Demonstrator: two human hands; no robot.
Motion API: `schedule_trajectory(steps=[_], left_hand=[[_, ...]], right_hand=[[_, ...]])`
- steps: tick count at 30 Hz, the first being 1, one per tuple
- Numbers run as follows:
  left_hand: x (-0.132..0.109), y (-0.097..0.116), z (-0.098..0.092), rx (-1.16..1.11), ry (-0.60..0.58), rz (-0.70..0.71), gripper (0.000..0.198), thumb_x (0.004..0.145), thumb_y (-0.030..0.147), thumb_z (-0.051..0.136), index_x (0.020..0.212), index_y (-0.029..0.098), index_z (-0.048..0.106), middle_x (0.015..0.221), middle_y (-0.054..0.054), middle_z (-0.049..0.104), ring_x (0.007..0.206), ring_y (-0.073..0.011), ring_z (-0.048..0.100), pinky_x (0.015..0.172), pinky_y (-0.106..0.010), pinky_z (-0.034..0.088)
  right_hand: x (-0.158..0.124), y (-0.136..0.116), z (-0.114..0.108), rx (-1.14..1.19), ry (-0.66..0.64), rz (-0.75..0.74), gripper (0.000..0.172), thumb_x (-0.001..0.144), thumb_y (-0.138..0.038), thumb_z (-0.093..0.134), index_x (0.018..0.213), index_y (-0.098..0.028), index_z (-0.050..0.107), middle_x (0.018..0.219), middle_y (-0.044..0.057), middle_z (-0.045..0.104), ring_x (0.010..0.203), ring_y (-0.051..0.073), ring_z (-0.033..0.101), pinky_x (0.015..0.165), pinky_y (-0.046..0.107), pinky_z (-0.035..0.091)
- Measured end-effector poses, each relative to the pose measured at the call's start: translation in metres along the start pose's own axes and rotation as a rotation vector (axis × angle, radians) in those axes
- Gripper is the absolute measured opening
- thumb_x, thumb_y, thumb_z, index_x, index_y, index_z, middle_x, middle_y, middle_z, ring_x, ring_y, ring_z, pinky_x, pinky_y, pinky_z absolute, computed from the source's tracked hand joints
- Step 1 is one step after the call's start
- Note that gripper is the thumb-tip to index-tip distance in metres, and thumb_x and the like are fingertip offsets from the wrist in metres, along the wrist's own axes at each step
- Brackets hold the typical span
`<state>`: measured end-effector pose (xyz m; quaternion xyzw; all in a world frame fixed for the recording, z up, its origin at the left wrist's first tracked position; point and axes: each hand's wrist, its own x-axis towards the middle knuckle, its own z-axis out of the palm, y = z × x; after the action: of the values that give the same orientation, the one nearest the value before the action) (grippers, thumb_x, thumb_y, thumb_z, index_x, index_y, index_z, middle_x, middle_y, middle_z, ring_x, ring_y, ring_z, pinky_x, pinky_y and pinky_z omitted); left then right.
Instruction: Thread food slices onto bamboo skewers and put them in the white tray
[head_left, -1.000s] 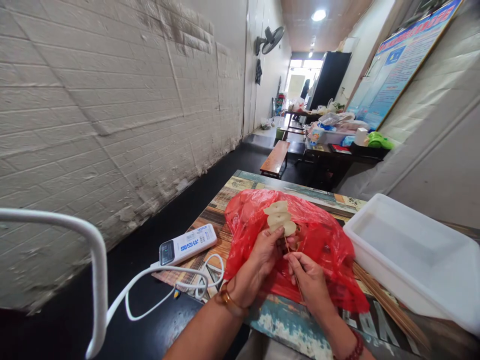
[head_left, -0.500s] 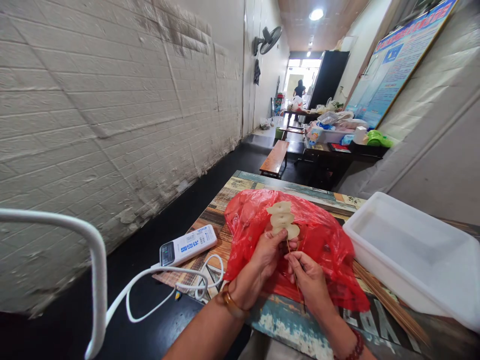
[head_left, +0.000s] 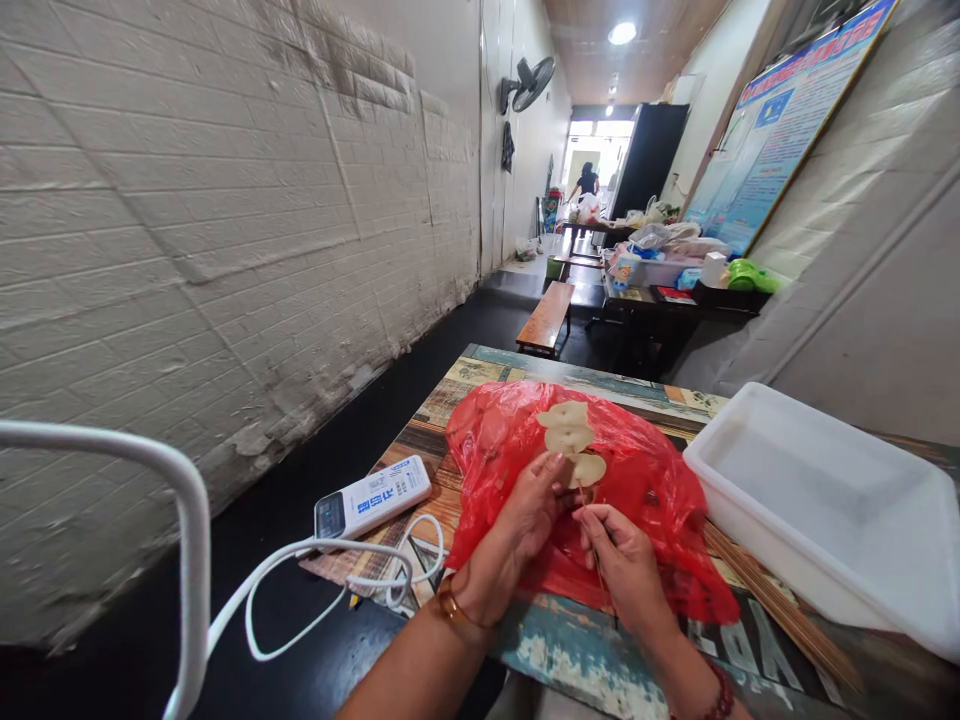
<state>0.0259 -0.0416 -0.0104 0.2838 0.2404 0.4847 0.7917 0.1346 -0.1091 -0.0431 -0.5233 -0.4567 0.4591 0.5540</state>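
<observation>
A thin bamboo skewer [head_left: 591, 535] stands upright over a red plastic bag [head_left: 652, 500], with three pale round slices [head_left: 571, 440] threaded on its upper end. My right hand [head_left: 619, 565] pinches the skewer's lower shaft. My left hand [head_left: 529, 515] is closed just below the lowest slice, fingertips at the skewer; what they hold is hidden. Both hands rest over the bag on a painted wooden table [head_left: 570, 650].
A white plastic tub [head_left: 825, 510] sits at the right, with a bundle of bamboo skewers [head_left: 780, 610] lying beside it. A white power bank [head_left: 373, 496] with a coiled cable [head_left: 375, 575] lies at the left. A person stands far down the corridor [head_left: 585, 182].
The stack of slices has slid slightly right and lower on the skewer. My left fingers have shifted under the lowest slice. The distant person has moved left in the doorway.
</observation>
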Motion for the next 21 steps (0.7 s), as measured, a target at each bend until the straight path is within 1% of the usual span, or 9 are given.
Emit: schedule_trajectory(steps=[2, 5, 7, 12, 16, 21], left_hand=[[0.002, 0.004, -0.002, -0.011, 0.033, 0.077, 0.033, 0.072, 0.041, 0.068, 0.091, 0.015, 0.064, 0.088, -0.008, 0.067, 0.081, -0.0197, 0.062, 0.069, -0.028, 0.047], [0.005, 0.009, -0.005, -0.007, 0.081, 0.15, 0.025, 0.072, 0.035, 0.068, 0.089, 0.017, 0.065, 0.09, -0.008, 0.068, 0.088, -0.0223, 0.062, 0.075, -0.029, 0.047], [0.007, 0.012, -0.008, -0.002, 0.088, 0.147, 0.024, 0.072, 0.033, 0.068, 0.089, 0.017, 0.065, 0.09, -0.008, 0.069, 0.089, -0.0236, 0.063, 0.076, -0.031, 0.048], [0.006, 0.018, -0.009, 0.023, 0.114, 0.118, 0.025, 0.069, 0.032, 0.07, 0.086, 0.015, 0.066, 0.085, -0.009, 0.07, 0.084, -0.0255, 0.065, 0.075, -0.035, 0.049], [0.005, 0.018, -0.008, 0.03, 0.085, 0.115, 0.023, 0.072, 0.035, 0.068, 0.081, 0.014, 0.068, 0.08, -0.01, 0.07, 0.083, -0.0258, 0.065, 0.075, -0.034, 0.049], [0.004, 0.016, -0.006, 0.056, 0.089, 0.124, 0.03, 0.068, 0.037, 0.072, 0.08, 0.01, 0.069, 0.074, -0.01, 0.07, 0.077, -0.0245, 0.066, 0.073, -0.033, 0.05]], right_hand=[[-0.001, 0.001, -0.001, -0.014, -0.019, 0.006, 0.031, 0.08, -0.05, 0.06, 0.081, -0.019, 0.064, 0.058, -0.004, 0.052, 0.045, 0.009, 0.046, 0.045, 0.021, 0.034], [-0.001, 0.003, -0.002, -0.046, -0.06, 0.01, 0.031, 0.082, -0.049, 0.059, 0.079, -0.018, 0.063, 0.057, -0.004, 0.051, 0.044, 0.009, 0.046, 0.044, 0.021, 0.033], [-0.002, 0.004, -0.002, -0.073, -0.085, 0.009, 0.031, 0.082, -0.048, 0.058, 0.078, -0.018, 0.063, 0.056, -0.004, 0.051, 0.044, 0.008, 0.046, 0.043, 0.02, 0.032], [-0.002, 0.006, -0.003, -0.106, -0.119, 0.015, 0.032, 0.084, -0.048, 0.056, 0.076, -0.017, 0.061, 0.056, -0.004, 0.05, 0.043, 0.007, 0.044, 0.043, 0.019, 0.031], [-0.002, 0.008, -0.003, -0.125, -0.129, 0.032, 0.033, 0.084, -0.048, 0.056, 0.074, -0.017, 0.06, 0.056, -0.004, 0.049, 0.042, 0.007, 0.043, 0.041, 0.019, 0.028], [-0.001, 0.01, -0.003, -0.127, -0.133, 0.036, 0.035, 0.084, -0.05, 0.054, 0.072, -0.017, 0.058, 0.056, -0.004, 0.049, 0.042, 0.007, 0.044, 0.042, 0.019, 0.029]])
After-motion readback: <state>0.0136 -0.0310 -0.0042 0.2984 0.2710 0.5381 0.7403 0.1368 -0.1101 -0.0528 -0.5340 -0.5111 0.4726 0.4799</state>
